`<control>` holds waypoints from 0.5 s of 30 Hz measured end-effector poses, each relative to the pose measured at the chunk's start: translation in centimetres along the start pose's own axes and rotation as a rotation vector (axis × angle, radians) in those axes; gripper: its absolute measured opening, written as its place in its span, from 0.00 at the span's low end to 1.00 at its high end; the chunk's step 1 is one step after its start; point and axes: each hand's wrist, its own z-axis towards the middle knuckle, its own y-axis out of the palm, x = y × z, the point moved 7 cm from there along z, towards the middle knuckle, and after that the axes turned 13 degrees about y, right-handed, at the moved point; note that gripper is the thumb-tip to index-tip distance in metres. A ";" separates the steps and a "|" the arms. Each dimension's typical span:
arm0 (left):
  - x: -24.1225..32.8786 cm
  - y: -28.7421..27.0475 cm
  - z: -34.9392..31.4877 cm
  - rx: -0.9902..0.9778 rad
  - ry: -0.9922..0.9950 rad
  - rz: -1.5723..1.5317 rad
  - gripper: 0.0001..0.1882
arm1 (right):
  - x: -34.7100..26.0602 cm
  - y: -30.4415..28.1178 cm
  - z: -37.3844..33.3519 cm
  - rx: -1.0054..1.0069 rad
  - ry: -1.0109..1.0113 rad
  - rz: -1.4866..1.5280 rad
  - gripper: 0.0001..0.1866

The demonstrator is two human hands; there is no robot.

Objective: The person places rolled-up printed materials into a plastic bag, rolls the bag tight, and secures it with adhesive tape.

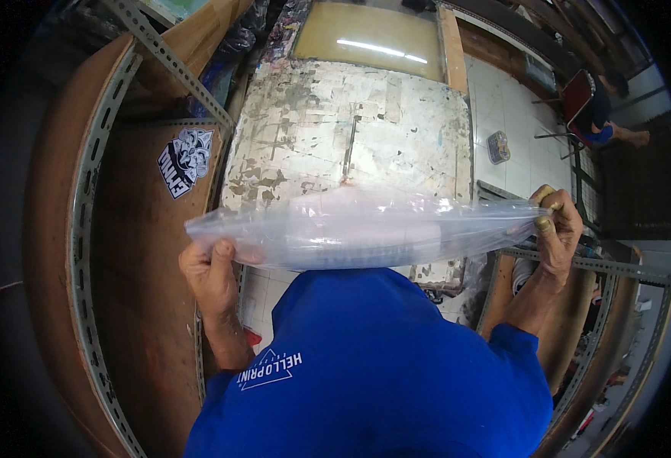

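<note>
Clear plastic film [366,229] in closed left hand [212,278] and right hand [558,229]

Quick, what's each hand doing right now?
Left hand: closed, holding one end of the clear plastic.
Right hand: closed, pinching the clear plastic's other end.

This looks like a workshop: at twelve o'clock stands a worktable [416,133] blotched with stains and worn patches, a glossy yellowish panel [366,37] at its far end, while slotted metal racks [102,137] with brown board shelves [145,305] stand at nine and four o'clock.
</note>
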 end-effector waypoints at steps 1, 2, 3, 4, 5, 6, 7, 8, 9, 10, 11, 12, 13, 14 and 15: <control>-0.6 0.0 0.0 0.027 -0.053 -0.032 0.14 | 0.4 0.4 0.1 0.039 0.014 0.043 0.15; -1.1 -0.1 -0.1 0.052 -0.106 -0.064 0.14 | 1.0 1.0 0.3 0.050 0.045 0.070 0.15; -1.7 0.1 -0.1 0.073 -0.163 -0.100 0.14 | 1.4 1.4 0.7 0.068 0.080 0.094 0.14; -1.8 0.3 0.0 0.081 -0.203 -0.108 0.14 | 1.9 1.5 0.9 0.087 0.115 0.118 0.14; -1.7 0.5 0.2 0.089 -0.243 -0.115 0.14 | 2.9 1.6 0.9 0.096 0.154 0.152 0.16; -1.7 0.5 0.3 0.105 -0.278 -0.120 0.15 | 4.1 2.0 1.1 0.097 0.188 0.188 0.18; -1.6 0.5 0.3 0.136 -0.275 -0.115 0.15 | 4.8 2.3 1.2 0.098 0.222 0.224 0.21; -1.7 0.4 0.4 0.167 -0.272 -0.111 0.15 | 5.1 2.6 1.0 0.078 0.294 0.133 0.34; -1.7 0.3 0.5 0.198 -0.270 -0.105 0.15 | 5.6 2.9 0.7 0.098 0.285 0.270 0.38; -1.7 0.3 0.5 0.194 -0.271 -0.112 0.15 | 6.7 3.2 0.2 0.117 0.276 0.407 0.41; -1.8 0.2 0.4 0.189 -0.271 -0.118 0.15 | 6.8 3.5 -0.5 0.086 0.286 0.369 0.40; -2.0 0.1 0.3 0.184 -0.274 -0.123 0.15 | 7.0 3.9 -1.1 0.052 0.298 0.330 0.40; -1.8 0.0 0.2 0.153 -0.223 -0.122 0.14 | 7.1 4.3 -1.6 0.016 0.306 0.291 0.39; -1.7 -0.3 0.1 0.123 -0.171 -0.120 0.14 | 7.7 4.1 -2.3 -0.038 0.338 0.186 0.35; -1.8 -0.3 0.0 0.087 -0.120 -0.122 0.14 | 8.0 4.2 -2.9 -0.088 0.370 0.079 0.31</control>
